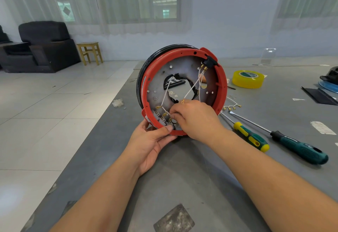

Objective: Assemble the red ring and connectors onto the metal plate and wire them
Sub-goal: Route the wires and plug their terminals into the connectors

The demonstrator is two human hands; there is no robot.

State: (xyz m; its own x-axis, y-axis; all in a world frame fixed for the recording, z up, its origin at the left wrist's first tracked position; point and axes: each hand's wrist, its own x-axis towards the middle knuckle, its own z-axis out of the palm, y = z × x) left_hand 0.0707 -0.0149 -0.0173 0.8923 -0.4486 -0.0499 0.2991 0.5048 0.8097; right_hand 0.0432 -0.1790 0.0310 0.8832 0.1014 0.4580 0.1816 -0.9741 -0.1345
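The red ring point(222, 85) stands tilted on edge on the grey table, fitted around a round metal plate point(159, 78) with a central hole. White wires point(192, 87) with brass terminals cross the plate from a black connector point(210, 63) at the upper right. My left hand point(151, 143) grips the ring's lower rim, thumb on the edge. My right hand point(193, 118) pinches a wire terminal by the grey connectors point(161, 117) at the lower left of the plate. A black rim point(144, 67) shows behind the ring.
Two green-handled screwdrivers point(300, 148) point(250, 136) lie right of the ring. A spare wire set with brass terminals point(232, 106) lies beside them. A yellow tape roll point(248, 78) sits further back. The table's left edge point(109, 107) drops to a tiled floor.
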